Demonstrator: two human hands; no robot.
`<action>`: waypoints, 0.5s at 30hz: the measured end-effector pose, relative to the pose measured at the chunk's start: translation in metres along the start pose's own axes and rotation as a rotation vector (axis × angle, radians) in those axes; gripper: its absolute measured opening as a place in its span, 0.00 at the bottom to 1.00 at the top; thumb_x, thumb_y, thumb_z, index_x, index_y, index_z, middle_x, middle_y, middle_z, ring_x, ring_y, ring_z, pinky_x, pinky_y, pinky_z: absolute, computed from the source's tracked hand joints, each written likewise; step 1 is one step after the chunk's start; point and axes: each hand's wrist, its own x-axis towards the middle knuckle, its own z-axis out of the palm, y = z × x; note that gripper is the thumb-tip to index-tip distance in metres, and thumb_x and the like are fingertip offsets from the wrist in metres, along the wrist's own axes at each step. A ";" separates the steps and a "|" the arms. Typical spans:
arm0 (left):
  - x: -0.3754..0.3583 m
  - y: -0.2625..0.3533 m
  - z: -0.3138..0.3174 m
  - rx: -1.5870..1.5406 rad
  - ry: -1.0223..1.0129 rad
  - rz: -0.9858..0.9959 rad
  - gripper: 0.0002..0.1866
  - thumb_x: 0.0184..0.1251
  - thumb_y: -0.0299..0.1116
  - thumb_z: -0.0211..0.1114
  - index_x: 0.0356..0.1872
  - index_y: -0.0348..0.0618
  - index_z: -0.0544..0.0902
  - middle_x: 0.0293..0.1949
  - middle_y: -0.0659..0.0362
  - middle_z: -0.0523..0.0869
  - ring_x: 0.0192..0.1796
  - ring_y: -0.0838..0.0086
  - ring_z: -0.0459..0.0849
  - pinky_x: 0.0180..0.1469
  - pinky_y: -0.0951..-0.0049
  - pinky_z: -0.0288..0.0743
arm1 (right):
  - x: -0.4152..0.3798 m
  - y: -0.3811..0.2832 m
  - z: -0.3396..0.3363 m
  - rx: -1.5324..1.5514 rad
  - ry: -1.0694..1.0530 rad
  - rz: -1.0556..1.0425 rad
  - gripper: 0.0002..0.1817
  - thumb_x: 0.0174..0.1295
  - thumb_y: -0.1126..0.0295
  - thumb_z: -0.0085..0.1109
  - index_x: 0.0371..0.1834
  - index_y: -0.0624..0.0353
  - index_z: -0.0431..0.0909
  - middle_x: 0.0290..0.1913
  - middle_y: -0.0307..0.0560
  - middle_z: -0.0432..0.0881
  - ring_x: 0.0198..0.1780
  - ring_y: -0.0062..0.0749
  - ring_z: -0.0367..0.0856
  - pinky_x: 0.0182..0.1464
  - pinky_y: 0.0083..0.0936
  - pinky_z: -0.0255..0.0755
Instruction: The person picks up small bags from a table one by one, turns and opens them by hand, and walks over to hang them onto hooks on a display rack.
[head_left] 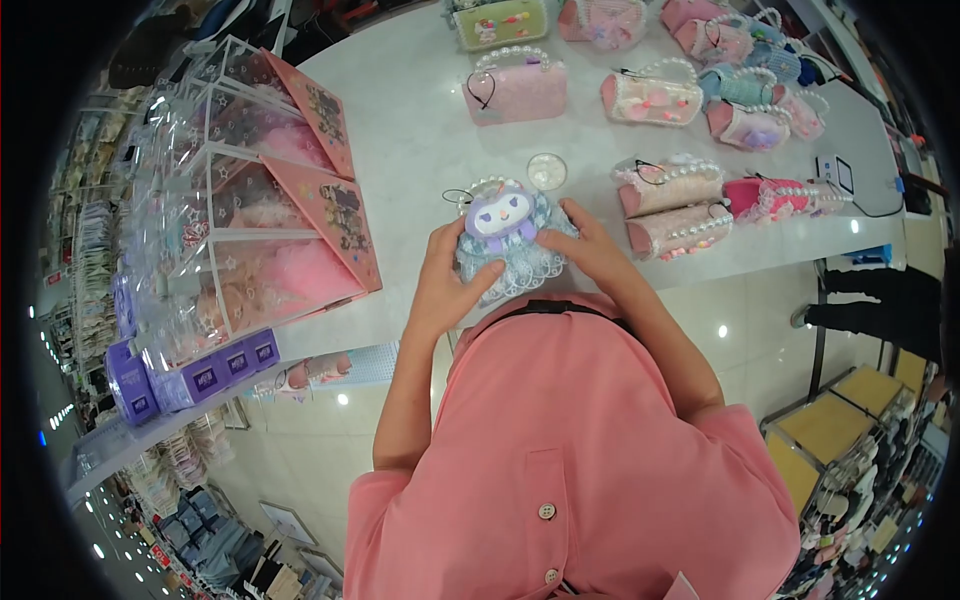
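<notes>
Between my hands, at the table's front edge, is a small pale-blue lace handbag (pixel 522 262) with a purple-and-white plush character face on its front. A pearl handle and a dark cord loop show at its top. My left hand (pixel 450 280) grips the bag's left side, thumb on the lace. On the other side my right hand (pixel 585 245) holds it, thumb pressed near the plush face. Just behind the bag lies a small round clear dish (pixel 547 171) with whitish contents that I cannot make out.
Pink handbags with pearl handles stand behind and right, among them a plain pink one (pixel 515 92) and a cream one (pixel 652 98). Clear boxes with pink panels (pixel 325 225) fill the left. Purple boxes (pixel 220 370) sit below them. A small device (pixel 836 174) lies at right.
</notes>
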 end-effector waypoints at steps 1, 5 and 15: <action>0.001 0.004 -0.007 0.002 -0.034 -0.048 0.40 0.58 0.43 0.78 0.69 0.35 0.72 0.59 0.44 0.79 0.62 0.56 0.79 0.64 0.61 0.72 | 0.000 -0.001 0.000 -0.029 -0.028 -0.006 0.29 0.60 0.60 0.73 0.60 0.64 0.75 0.51 0.46 0.83 0.52 0.25 0.80 0.53 0.25 0.75; 0.005 0.015 -0.017 0.070 -0.078 -0.125 0.35 0.55 0.45 0.81 0.59 0.34 0.81 0.54 0.47 0.84 0.56 0.60 0.84 0.55 0.64 0.77 | -0.001 -0.004 0.000 -0.056 -0.083 -0.015 0.27 0.60 0.61 0.74 0.58 0.64 0.77 0.49 0.43 0.83 0.50 0.24 0.80 0.52 0.25 0.75; 0.011 0.017 -0.014 -0.057 0.088 -0.244 0.23 0.68 0.47 0.72 0.46 0.32 0.87 0.26 0.55 0.85 0.30 0.77 0.83 0.33 0.75 0.75 | -0.022 -0.026 0.004 0.032 -0.127 0.030 0.25 0.62 0.70 0.71 0.61 0.63 0.76 0.51 0.44 0.83 0.51 0.24 0.81 0.54 0.27 0.77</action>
